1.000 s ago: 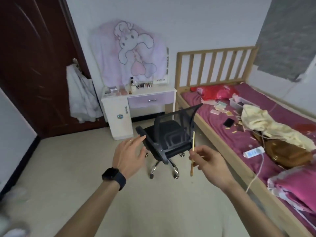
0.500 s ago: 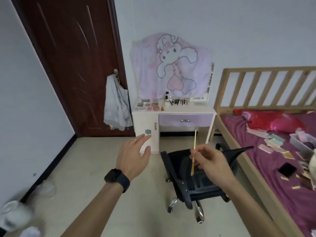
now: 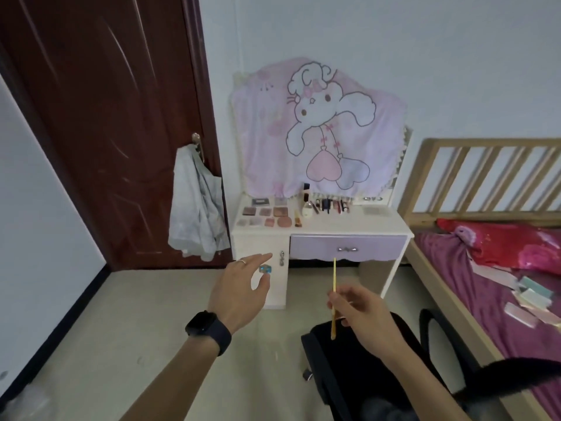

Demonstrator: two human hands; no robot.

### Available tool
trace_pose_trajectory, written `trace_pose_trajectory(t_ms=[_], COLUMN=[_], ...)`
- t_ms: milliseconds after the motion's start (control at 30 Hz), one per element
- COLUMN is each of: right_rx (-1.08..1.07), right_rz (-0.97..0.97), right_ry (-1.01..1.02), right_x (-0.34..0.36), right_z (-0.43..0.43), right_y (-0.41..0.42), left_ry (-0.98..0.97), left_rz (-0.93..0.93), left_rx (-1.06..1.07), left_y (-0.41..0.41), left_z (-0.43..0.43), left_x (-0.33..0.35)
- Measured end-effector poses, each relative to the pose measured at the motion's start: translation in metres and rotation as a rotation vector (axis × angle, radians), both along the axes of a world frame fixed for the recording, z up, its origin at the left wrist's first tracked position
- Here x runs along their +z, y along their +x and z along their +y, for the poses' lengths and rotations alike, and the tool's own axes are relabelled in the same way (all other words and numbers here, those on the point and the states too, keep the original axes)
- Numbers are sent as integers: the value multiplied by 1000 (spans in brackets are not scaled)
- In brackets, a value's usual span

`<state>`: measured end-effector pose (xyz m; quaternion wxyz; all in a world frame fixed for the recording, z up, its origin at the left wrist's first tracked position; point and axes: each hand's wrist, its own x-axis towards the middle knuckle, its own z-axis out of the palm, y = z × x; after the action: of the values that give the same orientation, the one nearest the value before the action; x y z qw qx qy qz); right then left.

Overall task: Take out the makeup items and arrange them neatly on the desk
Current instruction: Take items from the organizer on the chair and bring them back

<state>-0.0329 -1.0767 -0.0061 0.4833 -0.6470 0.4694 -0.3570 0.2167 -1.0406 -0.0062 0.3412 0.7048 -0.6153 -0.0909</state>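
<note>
Fingertips point(image 3: 336, 300) of the right hand point(image 3: 362, 319) pinch a thin yellow makeup stick point(image 3: 334, 276), held upright with its long axis running 12 to 6. At its 10 o'clock the left hand point(image 3: 239, 290) hangs loose-fingered, holding nothing. The white dressing table point(image 3: 358, 227), with palettes point(image 3: 264, 212) and tubes point(image 3: 329, 205) on it, stands well apart at 12 o'clock, across a black chair point(image 3: 373, 369).
</note>
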Motion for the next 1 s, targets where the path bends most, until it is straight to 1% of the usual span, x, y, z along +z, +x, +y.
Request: trace_pose_trajectory(t_ms=[167, 333, 467, 633, 867, 1000], right_rx=[-68, -106, -203, -321, -407, -447], right_rz=[-10, -7, -56, -91, -69, -27], right_ry=[69, 132, 175, 253, 320, 340], right_x=[-15, -42, -66, -90, -106, -113], right_z=[-65, -138, -210, -297, -392, -440], right_y=[41, 67, 79, 89, 94, 95], left_ry=[85, 138, 141, 199, 310, 375], left_rz=[-93, -117, -151, -166, -182, -137], left_rx=[-41, -102, -135, -183, -289, -386], left_y=[41, 66, 81, 98, 101, 88], left_z=[-74, -159, -239, -336, -461, -524], left_x=[-19, -43, -58, -72, -91, -112])
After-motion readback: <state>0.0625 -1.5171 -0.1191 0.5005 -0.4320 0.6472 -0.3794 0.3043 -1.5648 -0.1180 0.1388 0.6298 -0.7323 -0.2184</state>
